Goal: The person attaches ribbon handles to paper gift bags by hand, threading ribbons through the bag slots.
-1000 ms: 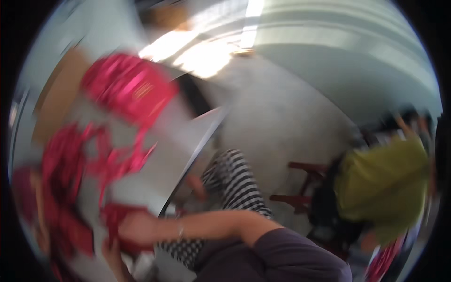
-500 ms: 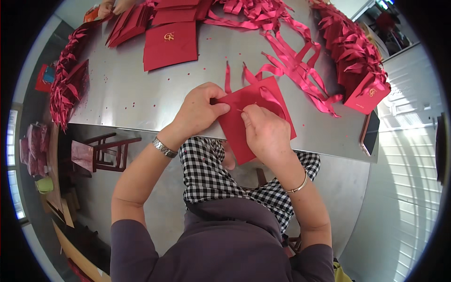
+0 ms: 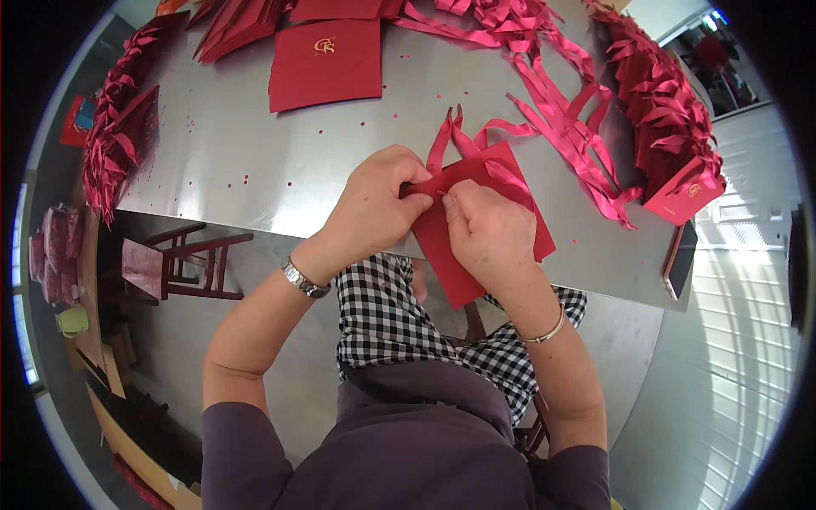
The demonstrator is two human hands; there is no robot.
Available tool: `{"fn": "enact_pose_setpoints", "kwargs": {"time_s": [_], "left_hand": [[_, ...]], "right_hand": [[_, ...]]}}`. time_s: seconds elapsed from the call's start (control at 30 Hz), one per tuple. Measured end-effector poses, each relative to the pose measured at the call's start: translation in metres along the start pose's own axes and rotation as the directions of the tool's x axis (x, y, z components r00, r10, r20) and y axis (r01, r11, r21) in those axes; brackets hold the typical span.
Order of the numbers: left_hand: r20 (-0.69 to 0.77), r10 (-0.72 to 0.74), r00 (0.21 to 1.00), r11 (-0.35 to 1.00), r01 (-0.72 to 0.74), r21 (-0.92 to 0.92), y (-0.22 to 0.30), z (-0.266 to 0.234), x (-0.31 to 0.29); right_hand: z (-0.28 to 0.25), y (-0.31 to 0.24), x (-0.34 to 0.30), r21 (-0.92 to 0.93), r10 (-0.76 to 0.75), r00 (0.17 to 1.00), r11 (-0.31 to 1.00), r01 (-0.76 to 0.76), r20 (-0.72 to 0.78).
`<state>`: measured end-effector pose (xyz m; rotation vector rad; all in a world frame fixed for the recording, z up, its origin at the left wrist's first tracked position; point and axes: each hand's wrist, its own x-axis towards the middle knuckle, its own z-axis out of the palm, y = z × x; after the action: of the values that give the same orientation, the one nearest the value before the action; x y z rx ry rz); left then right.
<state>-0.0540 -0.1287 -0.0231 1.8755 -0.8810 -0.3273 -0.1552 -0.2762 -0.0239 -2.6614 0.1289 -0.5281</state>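
A flat red paper bag (image 3: 442,259) is tilted over the near edge of the table, in front of my lap. My left hand (image 3: 382,200) pinches its upper left edge between thumb and fingers. My right hand (image 3: 493,225) lies over the bag's face, fingers curled in a pinch. A small tip, seemingly a ribbon end, shows at its thumb; the fingers hide the rest. A pink ribbon (image 3: 506,175) crosses the bag's upper right part. Beyond the bag's top edge, ribbon ends (image 3: 440,140) stick up on the table.
Flat red bags (image 3: 327,72) with a gold emblem lie farther back on the metal table (image 3: 212,144). Loose pink ribbons (image 3: 561,119) spread to the right. Rows of ribboned bags line the left (image 3: 110,153) and right (image 3: 663,110). A phone (image 3: 680,259) rests at the right edge.
The view has shifted a little. Both hands remain on the bag, the left thumb now nearer the right fingertips. The ribbon ends behind the bag now stand closer together.
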Motion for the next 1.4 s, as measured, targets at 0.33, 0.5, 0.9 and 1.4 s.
{"fn": "enact_pose_setpoints", "kwargs": {"time_s": [0.33, 0.5, 0.9, 1.4], "left_hand": [[-0.069, 0.107, 0.992, 0.986, -0.097, 0.133, -0.003, 0.001, -0.005], [-0.108, 0.080, 0.991, 0.994, -0.072, 0.081, -0.001, -0.002, -0.006], [-0.018, -0.131, 0.991, 0.990, 0.132, 0.058, -0.007, -0.016, 0.005], [0.182, 0.224, 0.958, 0.967, -0.242, 0.084, -0.002, -0.040, 0.008]], "right_hand": [[-0.005, -0.019, 0.018, -0.375, -0.205, 0.942, 0.878, 0.297, 0.265], [-0.003, -0.006, 0.029, 0.010, -0.038, 0.966, 0.999, 0.036, 0.256], [0.001, -0.018, 0.031, -0.193, -0.085, 0.956, 0.971, 0.143, 0.279], [0.003, -0.014, 0.020, -0.129, -0.115, 0.984, 0.983, 0.133, 0.137]]}}
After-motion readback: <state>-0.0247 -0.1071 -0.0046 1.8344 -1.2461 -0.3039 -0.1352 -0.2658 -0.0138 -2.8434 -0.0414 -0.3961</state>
